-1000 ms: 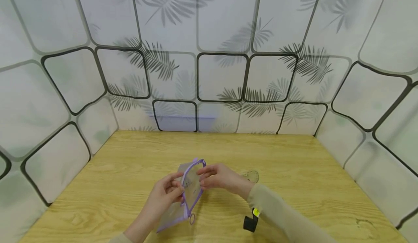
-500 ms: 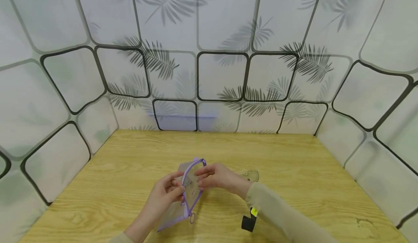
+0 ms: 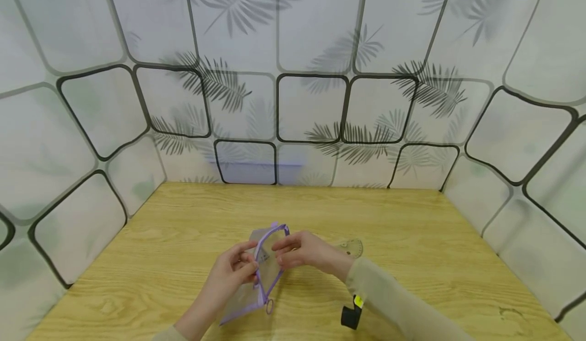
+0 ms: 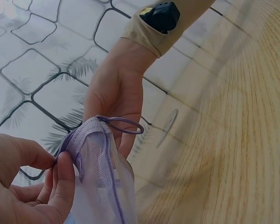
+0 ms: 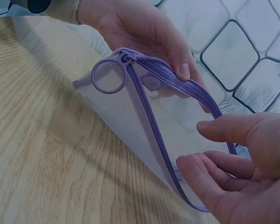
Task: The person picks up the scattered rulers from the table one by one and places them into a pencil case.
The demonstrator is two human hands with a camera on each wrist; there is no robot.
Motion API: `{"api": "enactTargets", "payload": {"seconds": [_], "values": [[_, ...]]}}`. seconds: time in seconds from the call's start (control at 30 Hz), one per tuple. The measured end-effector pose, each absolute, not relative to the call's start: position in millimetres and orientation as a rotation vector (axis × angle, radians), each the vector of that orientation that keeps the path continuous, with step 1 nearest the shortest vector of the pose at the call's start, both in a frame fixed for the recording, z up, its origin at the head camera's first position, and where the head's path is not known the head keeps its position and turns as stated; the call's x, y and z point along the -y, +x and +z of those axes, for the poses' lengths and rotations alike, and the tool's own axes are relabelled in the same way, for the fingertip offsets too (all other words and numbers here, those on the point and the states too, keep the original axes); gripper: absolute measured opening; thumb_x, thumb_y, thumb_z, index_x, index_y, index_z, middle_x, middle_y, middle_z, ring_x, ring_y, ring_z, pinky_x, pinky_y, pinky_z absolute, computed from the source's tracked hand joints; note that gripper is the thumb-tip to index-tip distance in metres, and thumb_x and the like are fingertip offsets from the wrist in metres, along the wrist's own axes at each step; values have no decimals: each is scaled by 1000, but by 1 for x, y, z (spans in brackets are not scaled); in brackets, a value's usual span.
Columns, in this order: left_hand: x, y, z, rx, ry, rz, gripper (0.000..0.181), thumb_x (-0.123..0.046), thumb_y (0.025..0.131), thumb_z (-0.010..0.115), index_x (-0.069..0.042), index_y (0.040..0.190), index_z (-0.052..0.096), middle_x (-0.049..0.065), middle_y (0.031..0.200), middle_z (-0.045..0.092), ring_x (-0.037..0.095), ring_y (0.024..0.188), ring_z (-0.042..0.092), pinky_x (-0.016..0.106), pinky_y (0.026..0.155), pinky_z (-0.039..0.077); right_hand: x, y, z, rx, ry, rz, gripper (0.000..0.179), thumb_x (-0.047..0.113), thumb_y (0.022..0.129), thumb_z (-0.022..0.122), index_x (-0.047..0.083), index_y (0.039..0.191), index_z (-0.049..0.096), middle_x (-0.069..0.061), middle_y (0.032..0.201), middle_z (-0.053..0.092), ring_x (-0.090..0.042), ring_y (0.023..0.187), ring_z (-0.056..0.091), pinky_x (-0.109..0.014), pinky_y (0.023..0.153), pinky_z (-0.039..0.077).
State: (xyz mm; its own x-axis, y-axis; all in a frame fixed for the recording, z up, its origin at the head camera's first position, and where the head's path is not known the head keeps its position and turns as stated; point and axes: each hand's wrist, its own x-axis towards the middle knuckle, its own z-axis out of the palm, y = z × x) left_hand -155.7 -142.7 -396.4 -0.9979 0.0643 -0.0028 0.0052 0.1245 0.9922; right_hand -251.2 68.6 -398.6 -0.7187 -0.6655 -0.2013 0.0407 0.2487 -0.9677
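A see-through mesh zipper pouch (image 3: pixel 242 300) with purple trim stands tilted on the table, its mouth spread wide. My left hand (image 3: pixel 231 272) pinches the near zipper edge between thumb and fingers. At the mouth is my right hand (image 3: pixel 304 252), thumb and fingers apart with nothing seen between them. In the right wrist view its fingertips (image 5: pixel 189 163) overlap the opening; whether they touch the rim I cannot tell. A purple pull ring (image 5: pixel 108 75) hangs from the zipper's end. Small dark markings (image 3: pixel 263 255) show inside the pouch; what bears them is unclear.
A clear protractor (image 3: pixel 352 247) lies flat on the wooden table (image 3: pixel 183 229), partly behind my right wrist. A black wrist camera (image 3: pixel 351 316) with a yellow patch sits by the right sleeve. Patterned curtain walls (image 3: pixel 311 107) enclose the back and sides.
My right hand has shifted slightly left at the pouch's mouth. The dark markings inside the pouch have changed position and look. The left hand keeps its grip, nearly still.
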Motion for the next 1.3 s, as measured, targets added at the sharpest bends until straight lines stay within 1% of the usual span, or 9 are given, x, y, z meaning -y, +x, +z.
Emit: {"api": "enactTargets", "payload": {"seconds": [0.13,0.23,0.4,0.67,0.8,0.9,1.03,1.2,1.3], "values": [[142,-156,-396,-2324,71,2052,51,2,92,58,6,141,45,5,93,57,7,75,61,20,74,60,-71,-251,-399,-1985,-623,-1478,47,12,91,68,0,135,56,-18,121,63,-20,101,67,-41,92,60],[142,-156,-395,-2328,72,2051,51,2,91,59,6,141,45,5,93,57,7,75,61,20,74,60,-72,-251,-398,-2027,-667,-1442,48,15,92,67,2,137,55,-18,124,61,-17,103,64,-41,92,60],[143,-155,-395,-2336,78,2045,51,1,91,59,7,141,45,5,92,58,7,75,61,20,73,60,-76,-252,-398,-2059,-728,-1410,48,16,95,64,1,139,52,-25,131,58,-18,106,63,-39,91,60],[142,-156,-395,-2333,69,2046,51,2,91,59,6,141,45,5,93,58,7,76,61,20,74,60,-82,-253,-398,-2096,-751,-1415,46,15,95,64,2,137,54,-25,130,59,-24,108,64,-37,89,60],[141,-157,-394,-2330,64,2049,51,2,91,59,6,141,45,5,92,58,7,75,61,20,73,60,-84,-255,-398,-2110,-763,-1416,47,15,94,63,1,138,54,-26,129,59,-21,105,64,-38,88,60],[142,-157,-394,-2326,73,2044,51,1,92,59,6,141,45,5,93,57,7,76,61,20,74,60,-85,-256,-398,-2128,-773,-1413,47,15,94,64,1,137,54,-26,128,59,-16,101,64,-36,87,60],[142,-157,-394,-2319,86,2041,52,1,93,58,6,142,44,4,93,57,7,76,61,20,74,60,-87,-256,-396,-2158,-784,-1405,47,15,94,65,0,137,54,-26,127,60,-15,99,65,-36,86,60],[142,-156,-394,-2313,74,2049,51,1,93,59,6,142,44,4,92,57,7,75,61,20,73,60,-91,-259,-397,-2205,-819,-1385,47,15,93,66,0,136,54,-25,126,60,-20,101,66,-41,87,60],[141,-157,-394,-2309,58,2059,51,1,92,59,6,141,45,5,91,57,7,75,61,20,73,60,-93,-261,-398,-2252,-864,-1362,46,15,92,67,0,134,56,-23,124,63,-24,104,66,-40,88,60]]}}
